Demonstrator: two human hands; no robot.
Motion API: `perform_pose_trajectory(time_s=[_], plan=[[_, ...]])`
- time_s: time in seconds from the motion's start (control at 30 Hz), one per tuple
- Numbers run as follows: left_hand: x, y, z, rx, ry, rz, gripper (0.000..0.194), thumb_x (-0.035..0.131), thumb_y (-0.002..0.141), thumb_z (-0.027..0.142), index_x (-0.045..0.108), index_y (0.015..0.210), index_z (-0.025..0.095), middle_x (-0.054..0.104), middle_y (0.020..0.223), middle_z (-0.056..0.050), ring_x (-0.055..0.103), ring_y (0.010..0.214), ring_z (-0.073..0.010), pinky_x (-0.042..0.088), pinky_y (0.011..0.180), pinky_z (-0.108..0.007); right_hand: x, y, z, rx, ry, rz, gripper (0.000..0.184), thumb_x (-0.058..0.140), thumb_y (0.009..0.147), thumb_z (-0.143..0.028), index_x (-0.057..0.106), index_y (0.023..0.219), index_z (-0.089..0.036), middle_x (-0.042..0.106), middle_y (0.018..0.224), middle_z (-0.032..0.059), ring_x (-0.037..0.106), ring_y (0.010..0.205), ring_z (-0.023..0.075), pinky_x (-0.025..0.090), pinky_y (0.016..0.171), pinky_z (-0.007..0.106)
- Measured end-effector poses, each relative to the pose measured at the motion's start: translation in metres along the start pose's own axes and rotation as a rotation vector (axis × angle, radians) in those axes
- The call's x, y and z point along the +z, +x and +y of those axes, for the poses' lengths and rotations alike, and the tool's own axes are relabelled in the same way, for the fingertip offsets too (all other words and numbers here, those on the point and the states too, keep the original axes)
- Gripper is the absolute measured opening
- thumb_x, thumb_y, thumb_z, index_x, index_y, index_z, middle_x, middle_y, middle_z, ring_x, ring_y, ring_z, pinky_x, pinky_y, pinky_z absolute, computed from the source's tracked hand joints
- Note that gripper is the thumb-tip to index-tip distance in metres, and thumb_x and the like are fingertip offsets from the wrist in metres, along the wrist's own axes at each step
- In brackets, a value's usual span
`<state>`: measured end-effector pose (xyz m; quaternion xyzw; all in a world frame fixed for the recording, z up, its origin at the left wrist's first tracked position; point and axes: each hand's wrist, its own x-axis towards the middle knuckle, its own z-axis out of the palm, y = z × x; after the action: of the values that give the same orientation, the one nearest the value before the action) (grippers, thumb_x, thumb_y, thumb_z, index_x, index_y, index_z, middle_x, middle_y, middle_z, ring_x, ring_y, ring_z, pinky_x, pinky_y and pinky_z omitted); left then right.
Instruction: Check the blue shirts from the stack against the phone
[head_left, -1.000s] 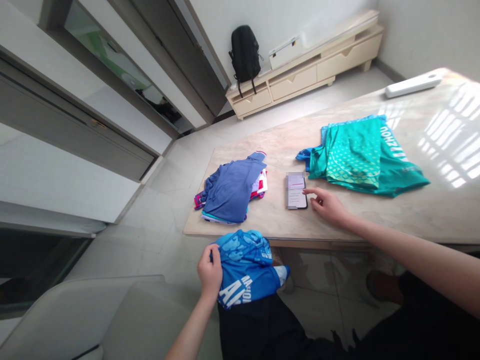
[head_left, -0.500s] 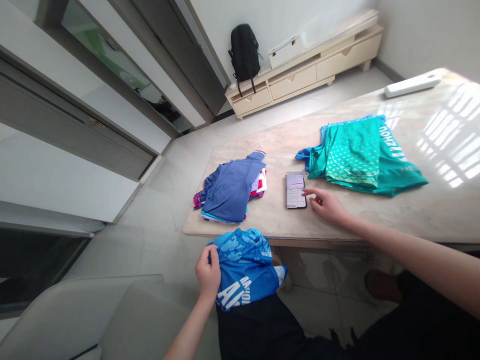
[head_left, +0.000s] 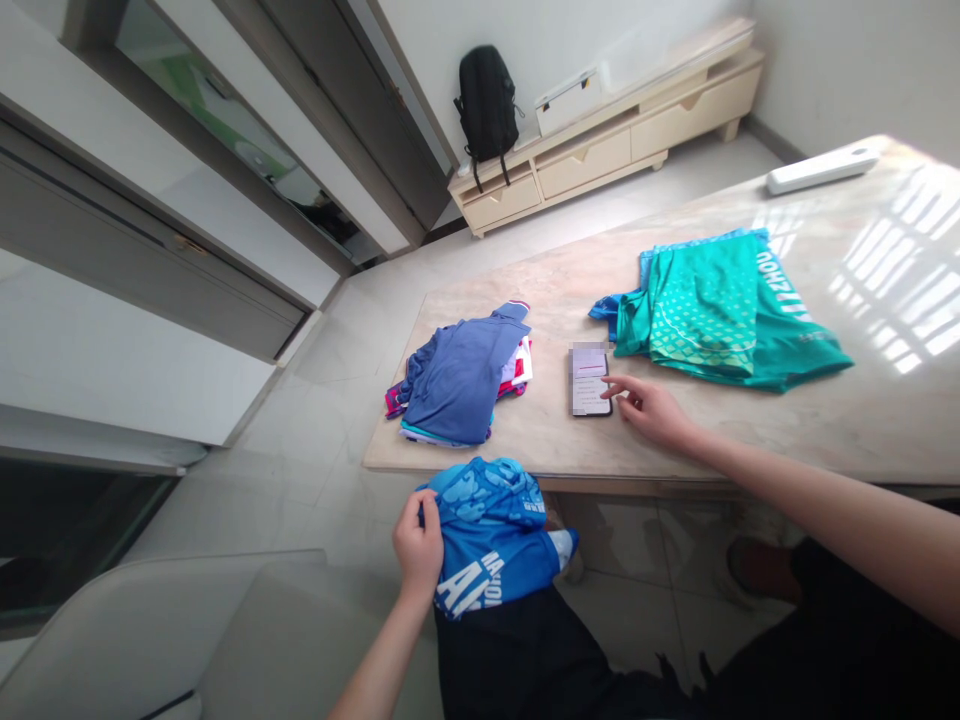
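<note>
My left hand (head_left: pixel 418 540) is closed on a bright blue shirt (head_left: pixel 491 535) with white lettering, bunched on my lap below the table's front edge. On the marble table (head_left: pixel 675 440) rests my right hand (head_left: pixel 651 410), its forefinger stretched out and touching the right edge of a phone (head_left: pixel 589 378) that lies flat with its screen lit. A pile of folded clothes (head_left: pixel 461 380), dark blue on top, sits left of the phone. A teal jersey (head_left: pixel 720 310) lies spread out to the right of it.
A white remote-like bar (head_left: pixel 821 170) lies at the table's far right. A low wooden cabinet (head_left: pixel 600 140) with a black backpack (head_left: pixel 486 105) stands by the far wall. A grey chair (head_left: pixel 187 640) is at my lower left. Sliding doors line the left.
</note>
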<state>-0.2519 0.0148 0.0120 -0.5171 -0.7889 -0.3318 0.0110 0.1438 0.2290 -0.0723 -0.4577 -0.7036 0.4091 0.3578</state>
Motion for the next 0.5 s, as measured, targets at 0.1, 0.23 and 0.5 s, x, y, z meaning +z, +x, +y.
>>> perform_pose_trajectory(time_s=[0.1, 0.23, 0.5], plan=[[0.0005, -0.0001, -0.0005, -0.006, -0.006, -0.002, 0.037, 0.048, 0.098, 0.049, 0.071, 0.092, 0.02, 0.079, 0.091, -0.008, 0.074, 0.088, -0.0241, 0.058, 0.083, -0.032, 0.0006, 0.0004, 0.0003, 0.017, 0.007, -0.003, 0.046, 0.054, 0.091, -0.018, 0.065, 0.136, -0.021, 0.081, 0.113, 0.0062, 0.062, 0.064, 0.015, 0.051, 0.064, 0.029], [0.0002, -0.0005, -0.0019, -0.014, -0.01, -0.003, 0.038, 0.048, 0.098, 0.05, 0.071, 0.091, 0.02, 0.078, 0.091, -0.008, 0.074, 0.088, -0.0247, 0.058, 0.084, -0.033, 0.0008, 0.0004, 0.0006, 0.024, 0.01, 0.002, 0.046, 0.054, 0.09, -0.018, 0.066, 0.134, -0.022, 0.081, 0.115, 0.0067, 0.064, 0.064, 0.0154, 0.052, 0.064, 0.03], [-0.0024, -0.0028, -0.001, -0.036, -0.018, 0.014, 0.039, 0.049, 0.096, 0.052, 0.071, 0.09, 0.021, 0.079, 0.09, -0.009, 0.075, 0.088, -0.0253, 0.058, 0.083, -0.034, 0.001, 0.0, 0.0007, 0.022, -0.009, 0.028, 0.044, 0.054, 0.089, -0.017, 0.069, 0.13, -0.023, 0.079, 0.12, 0.0065, 0.063, 0.062, 0.015, 0.051, 0.063, 0.03]])
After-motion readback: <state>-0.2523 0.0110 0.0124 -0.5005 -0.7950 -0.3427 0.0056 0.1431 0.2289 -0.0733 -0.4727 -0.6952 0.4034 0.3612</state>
